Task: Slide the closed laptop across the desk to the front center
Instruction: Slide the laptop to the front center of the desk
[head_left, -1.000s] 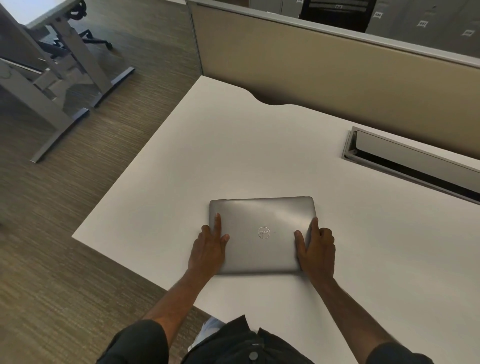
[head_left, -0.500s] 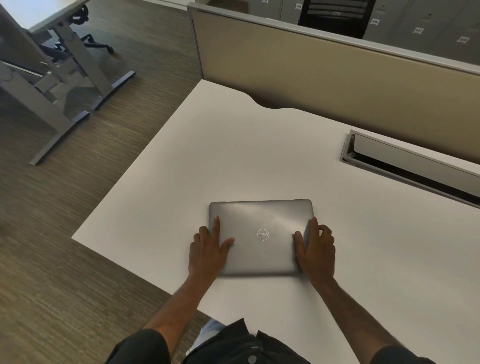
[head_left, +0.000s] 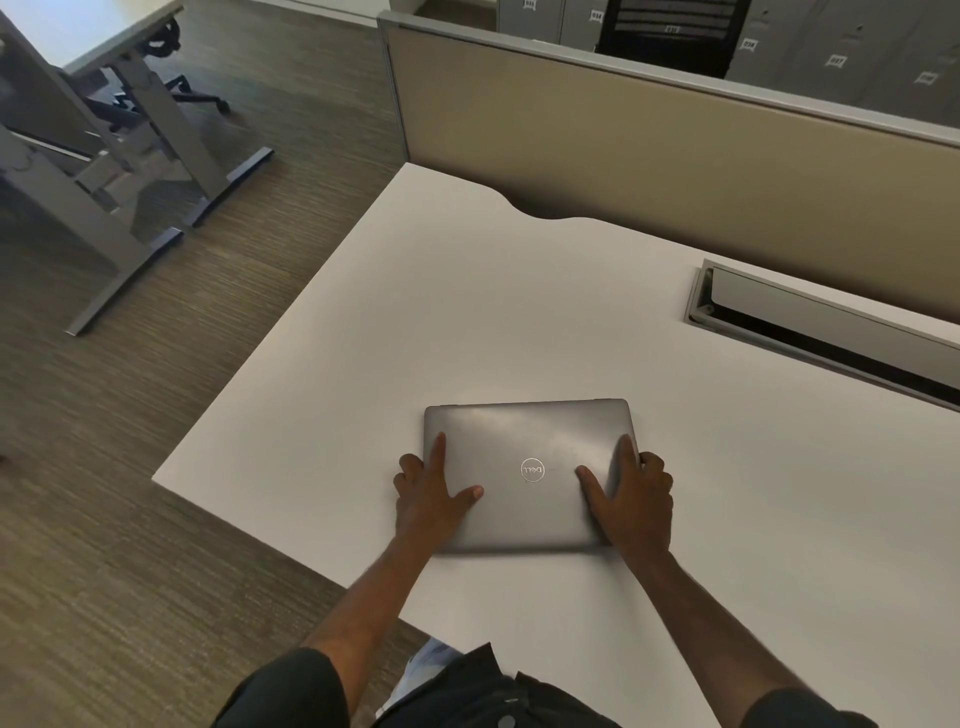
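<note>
A closed grey laptop (head_left: 524, 447) with a round logo lies flat on the white desk (head_left: 467, 312), close to the desk's near edge. My left hand (head_left: 428, 493) grips its left side, index finger and thumb on the lid, the other fingers curled over the edge. My right hand (head_left: 631, 493) holds the right side the same way, thumb and one finger on the lid. Both hands cover the laptop's near corners.
A metal cable tray slot (head_left: 821, 332) is recessed in the desk at the back right. A tan partition (head_left: 649, 156) runs along the far side. To the left the desk ends over carpet, with another desk's grey legs (head_left: 130, 171) beyond.
My thumbs have spread further inward across the lid. The laptop has stayed at about the same spot near the front edge.
</note>
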